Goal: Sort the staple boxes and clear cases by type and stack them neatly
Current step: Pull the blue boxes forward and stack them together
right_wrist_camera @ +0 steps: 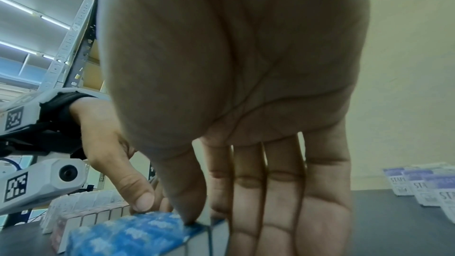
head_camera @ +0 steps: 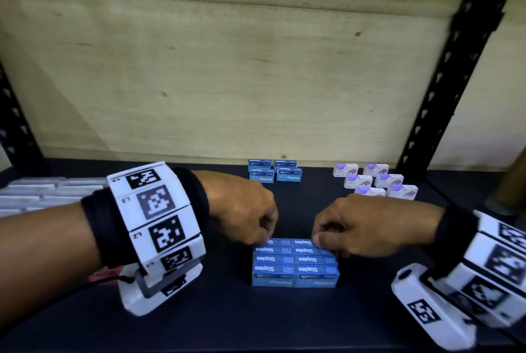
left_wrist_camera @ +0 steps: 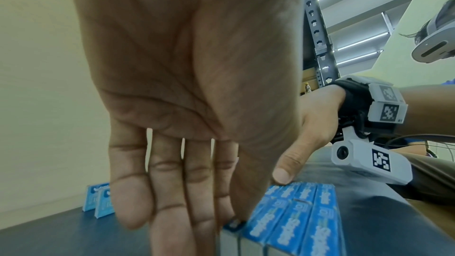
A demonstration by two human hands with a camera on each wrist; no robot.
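Staple boxes in blue [head_camera: 295,264] sit as one tidy block on the dark shelf [head_camera: 227,318], nearest to the person, two wide and several rows deep, with the printed word facing up. Both hands are at the far row of this block. The left hand [head_camera: 244,210] comes from the left side, and its fingers [left_wrist_camera: 172,201] hang down almost straight behind the far left corner, the thumb touching the top edge there. The right hand [head_camera: 358,227] mirrors it at the far right corner: the thumb lies on the top of the box and the straight fingers [right_wrist_camera: 283,201] go down behind the end face. Whether each hand truly pinches a box or only presses it into line, I cannot tell for sure; it looks more like pressing and squaring.

I judge the step in hand is to align the back row of the blue block. The next move probably needs a soft push from both ends together, so the rows stay even and nothing slides out.

Farther back in the middle stands a smaller group of blue boxes [head_camera: 274,174]. To the right of it are white and purple boxes [head_camera: 375,181] in loose rows, well apart from the block. At the far left lie the clear cases [head_camera: 42,193], in rows.
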